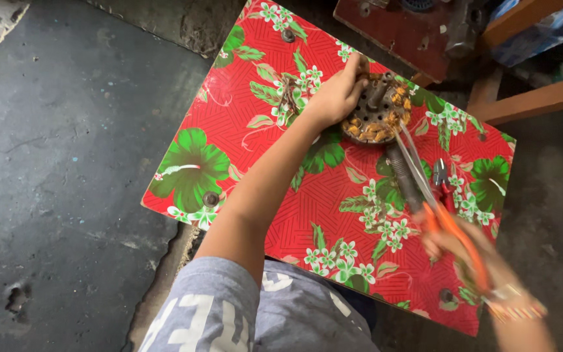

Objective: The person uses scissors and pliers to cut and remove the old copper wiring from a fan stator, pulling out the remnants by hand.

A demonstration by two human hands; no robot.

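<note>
Firmly, left hand [339, 98] grips motor stator [378, 109]; right hand [470, 251] holds scissors [434, 202].

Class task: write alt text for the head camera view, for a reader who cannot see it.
Seen from above, a person's left hand steadies a round motor stator with copper windings on a small table covered in red floral cloth. The right hand, blurred, holds orange-handled scissors whose blades reach the stator. Red-handled pliers and a dark cylindrical tool lie beside it.

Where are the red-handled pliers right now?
In the head view, the red-handled pliers lie on the floral table toward its right edge, just right of the scissors in the right hand.
</note>
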